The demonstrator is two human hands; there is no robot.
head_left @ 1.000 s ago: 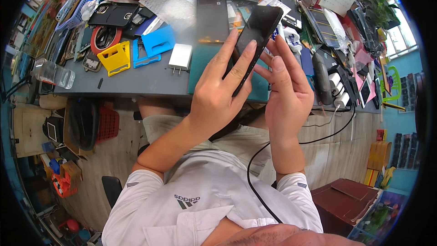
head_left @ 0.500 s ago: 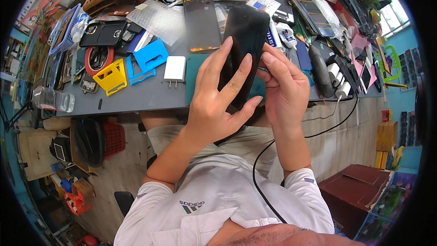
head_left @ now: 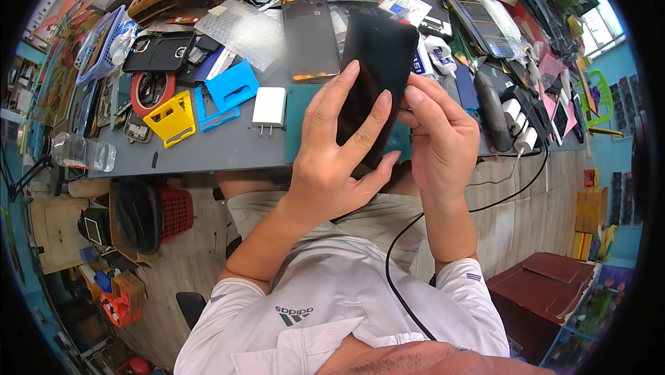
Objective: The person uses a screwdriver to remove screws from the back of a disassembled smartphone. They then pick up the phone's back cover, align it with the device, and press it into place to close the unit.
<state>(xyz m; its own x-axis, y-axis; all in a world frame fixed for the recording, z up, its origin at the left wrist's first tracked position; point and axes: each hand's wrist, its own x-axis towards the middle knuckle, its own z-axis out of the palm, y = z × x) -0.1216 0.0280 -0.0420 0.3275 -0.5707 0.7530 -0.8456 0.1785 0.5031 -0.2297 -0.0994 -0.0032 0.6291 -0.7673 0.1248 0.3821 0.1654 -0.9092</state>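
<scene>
A black smartphone (head_left: 377,49) with a dark, glossy face is held tilted above the near edge of the desk. My left hand (head_left: 329,153) grips it, with two fingers stretched over its face and the thumb near its lower end. At the phone's right edge is my right hand (head_left: 443,136), thumb and fingers pinched together. Whatever those fingertips hold, if anything, is too small or hidden to make out. Under the phone lies a green mat (head_left: 299,115). Just left of the mat is a white charger plug (head_left: 269,107).
A blue phone stand (head_left: 227,87), a yellow stand (head_left: 171,120) and a red tape roll (head_left: 152,91) lie to the left. Beyond are bubble wrap (head_left: 242,32) and a dark phone panel (head_left: 309,35). White plugs (head_left: 526,141) sit on the right; a black cable (head_left: 398,250) crosses my lap.
The phone and both hands have shifted slightly right and down in the picture, and the desk has shifted a little too. My grip and the pinch at the phone's edge look the same.
</scene>
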